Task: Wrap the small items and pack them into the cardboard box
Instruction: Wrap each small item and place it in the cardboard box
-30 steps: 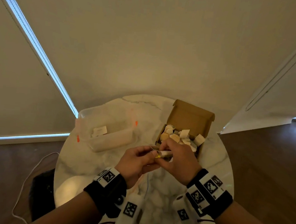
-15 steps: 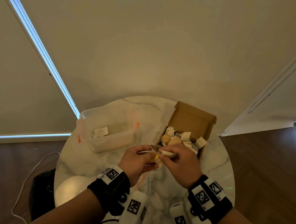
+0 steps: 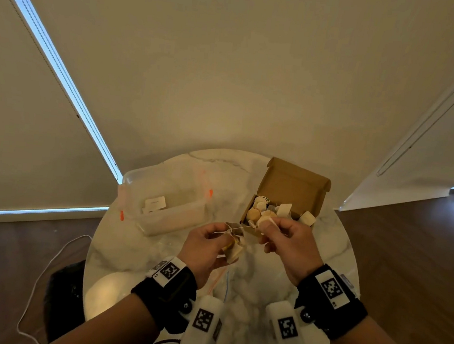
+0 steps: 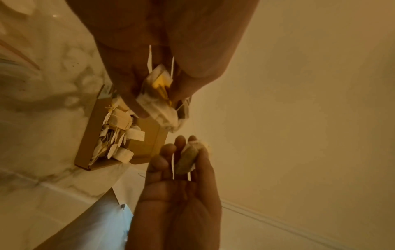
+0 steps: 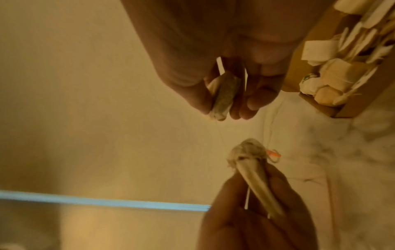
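My left hand (image 3: 227,240) pinches a small white paper-wrapped item (image 3: 234,251) with a yellow part showing (image 4: 159,88). My right hand (image 3: 268,225) pinches a second small item (image 3: 266,220), a greenish sachet (image 5: 224,94) in the right wrist view. A thin thread (image 3: 238,229) runs taut between the two items. Both hands hover over the table just in front of the open cardboard box (image 3: 293,189), which holds several wrapped pieces (image 3: 255,214). In the left wrist view the box (image 4: 145,148) lies below my fingers.
The box stands on a round marble table (image 3: 251,285). A clear plastic tub (image 3: 177,218) with orange clips sits at the left, a paper slip inside. A dark stool (image 3: 64,297) and a white cable (image 3: 44,270) are on the wooden floor to the left.
My hands were pressed together on one bundle a second ago. They have drawn apart, each now holding one item, with the thread stretched between them.
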`<move>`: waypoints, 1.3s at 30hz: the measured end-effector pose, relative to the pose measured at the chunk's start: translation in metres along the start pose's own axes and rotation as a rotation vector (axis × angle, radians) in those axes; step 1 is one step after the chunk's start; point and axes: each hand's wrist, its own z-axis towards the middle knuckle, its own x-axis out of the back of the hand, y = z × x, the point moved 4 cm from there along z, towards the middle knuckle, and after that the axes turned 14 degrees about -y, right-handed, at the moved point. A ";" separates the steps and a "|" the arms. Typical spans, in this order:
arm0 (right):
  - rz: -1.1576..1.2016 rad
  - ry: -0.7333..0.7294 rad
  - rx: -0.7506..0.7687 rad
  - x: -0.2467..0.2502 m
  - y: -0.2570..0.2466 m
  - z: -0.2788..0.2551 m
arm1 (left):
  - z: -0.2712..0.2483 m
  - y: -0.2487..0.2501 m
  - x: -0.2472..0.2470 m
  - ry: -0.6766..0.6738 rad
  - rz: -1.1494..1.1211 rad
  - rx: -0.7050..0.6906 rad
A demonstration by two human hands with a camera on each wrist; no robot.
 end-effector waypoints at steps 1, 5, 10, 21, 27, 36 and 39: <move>0.107 -0.016 -0.037 0.000 -0.001 0.000 | -0.001 0.001 0.001 -0.003 0.033 -0.009; 0.314 -0.057 -0.145 0.001 -0.003 0.000 | -0.002 0.004 0.003 0.006 0.169 -0.057; 0.222 -0.114 -0.113 0.000 -0.003 0.002 | 0.000 0.006 0.008 0.039 0.512 -0.158; -0.469 -0.252 0.131 -0.010 0.003 0.005 | 0.001 0.013 -0.002 -0.061 0.519 -0.209; -0.432 -0.176 0.125 -0.006 0.007 0.008 | 0.003 0.009 0.001 -0.003 0.470 -0.225; -0.187 -0.094 0.090 -0.001 0.012 0.005 | 0.001 0.012 0.012 0.093 0.506 -0.306; -0.073 -0.105 0.069 0.000 0.014 0.005 | -0.001 0.013 0.015 0.123 0.529 -0.299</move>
